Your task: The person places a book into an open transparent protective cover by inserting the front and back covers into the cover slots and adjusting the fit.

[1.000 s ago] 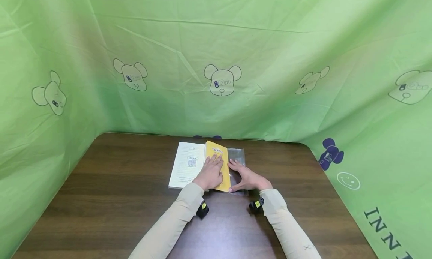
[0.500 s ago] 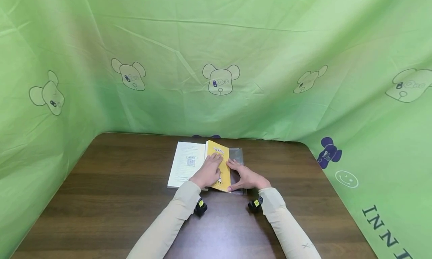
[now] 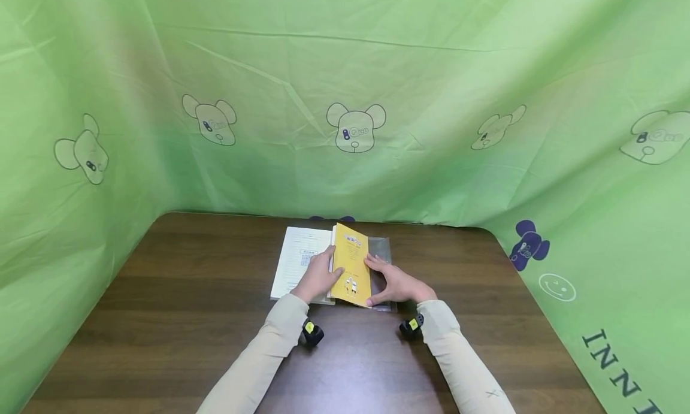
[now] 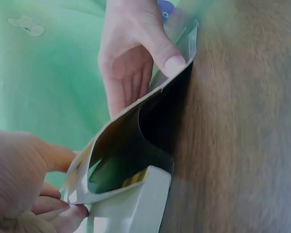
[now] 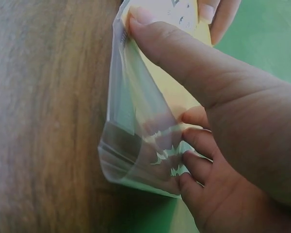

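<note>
A book lies on the table, its white printed page (image 3: 291,273) on the left and a yellow cover (image 3: 353,264) beside it. Clear plastic sleeve (image 3: 380,247) sticks out past the cover's right edge. My left hand (image 3: 317,276) pinches the left edge of the yellow cover between thumb and fingers. In the left wrist view that cover bows up, leaving a hollow beneath it beside the white page block (image 4: 153,199). My right hand (image 3: 400,284) spans the cover's right edge, thumb at the near corner, fingertips farther up, against the clear plastic (image 5: 136,150) in the right wrist view.
The brown wooden table (image 3: 188,318) has its far edge just behind the book. Green cloth (image 3: 259,162) with cartoon bear heads hangs behind and at both sides. Each wrist carries a small black camera.
My left hand has slid left from on top of the yellow cover to its left edge, uncovering its printed figures. My right hand keeps its place at the right edge.
</note>
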A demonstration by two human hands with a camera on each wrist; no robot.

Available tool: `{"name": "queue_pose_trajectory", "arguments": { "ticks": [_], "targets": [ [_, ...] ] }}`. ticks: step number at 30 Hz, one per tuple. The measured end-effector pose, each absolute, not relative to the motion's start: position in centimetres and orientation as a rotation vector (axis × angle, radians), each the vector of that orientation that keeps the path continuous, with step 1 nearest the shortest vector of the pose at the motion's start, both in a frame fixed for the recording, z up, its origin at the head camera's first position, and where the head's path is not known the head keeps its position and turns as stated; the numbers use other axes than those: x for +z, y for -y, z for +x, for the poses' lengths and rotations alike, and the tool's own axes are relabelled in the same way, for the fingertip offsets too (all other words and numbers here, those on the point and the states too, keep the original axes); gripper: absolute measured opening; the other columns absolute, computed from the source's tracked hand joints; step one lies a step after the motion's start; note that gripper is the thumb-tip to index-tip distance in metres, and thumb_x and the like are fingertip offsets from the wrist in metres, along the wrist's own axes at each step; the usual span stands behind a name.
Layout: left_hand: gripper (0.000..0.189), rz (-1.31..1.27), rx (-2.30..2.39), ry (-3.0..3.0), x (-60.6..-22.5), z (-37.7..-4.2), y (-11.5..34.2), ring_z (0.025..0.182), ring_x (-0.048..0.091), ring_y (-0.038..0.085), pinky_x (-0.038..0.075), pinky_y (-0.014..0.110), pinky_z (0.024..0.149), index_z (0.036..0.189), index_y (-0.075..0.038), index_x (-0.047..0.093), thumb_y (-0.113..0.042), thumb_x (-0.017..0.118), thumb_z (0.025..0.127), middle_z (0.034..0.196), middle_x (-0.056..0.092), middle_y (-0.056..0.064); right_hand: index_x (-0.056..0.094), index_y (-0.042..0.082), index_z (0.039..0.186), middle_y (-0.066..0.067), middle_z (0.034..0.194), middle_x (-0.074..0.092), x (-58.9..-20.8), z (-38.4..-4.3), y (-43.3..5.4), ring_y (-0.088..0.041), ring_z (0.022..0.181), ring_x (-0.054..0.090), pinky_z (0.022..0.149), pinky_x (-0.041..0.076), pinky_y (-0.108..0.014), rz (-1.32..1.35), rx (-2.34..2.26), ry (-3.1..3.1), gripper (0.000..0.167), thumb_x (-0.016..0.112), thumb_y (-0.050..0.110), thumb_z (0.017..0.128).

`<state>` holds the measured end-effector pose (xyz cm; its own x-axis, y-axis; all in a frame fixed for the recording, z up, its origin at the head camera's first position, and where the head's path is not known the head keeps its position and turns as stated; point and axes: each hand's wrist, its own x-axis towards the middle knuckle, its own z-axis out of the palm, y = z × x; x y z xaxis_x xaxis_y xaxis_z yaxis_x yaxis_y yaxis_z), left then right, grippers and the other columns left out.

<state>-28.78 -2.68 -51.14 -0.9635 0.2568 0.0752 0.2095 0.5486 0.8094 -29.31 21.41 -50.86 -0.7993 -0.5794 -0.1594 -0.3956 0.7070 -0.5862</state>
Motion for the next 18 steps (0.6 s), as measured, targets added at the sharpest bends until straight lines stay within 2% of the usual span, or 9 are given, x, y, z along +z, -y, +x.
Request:
{"name": "queue_pose_trajectory", "arguments": {
  "ticks": [10,18],
  "targets": [
    [0.066,0.383,1.429,-2.69,-51.4,-28.4,1.9,0.15,0.031,0.036,0.028,0.045,0.122,0.153,0.008,0.035,-0.012,0.067,0.098,0.162,0.03,0.024,0.03,-0.002,0.158,-0.021,0.167,0.022,-50.9,-29.3,-21.6,-0.039,0.155,0.016,0.125,0.02,-0.055,-0.746,-0.781,-2.593,0.106,0.09,0.035,0.078],
    [0.065,0.394,1.397,-2.721,-51.3,-28.2,1.5,0.15,0.031,0.036,0.029,0.045,0.122,0.153,0.008,0.036,-0.011,0.066,0.098,0.161,0.029,0.025,0.031,-0.002,0.157,-0.021,0.167,0.023,-50.9,-29.2,-21.5,-0.038,0.155,0.017,0.125,0.021,-0.054,-0.747,-0.786,-2.599,0.106,0.09,0.034,0.077]
  ]
}}
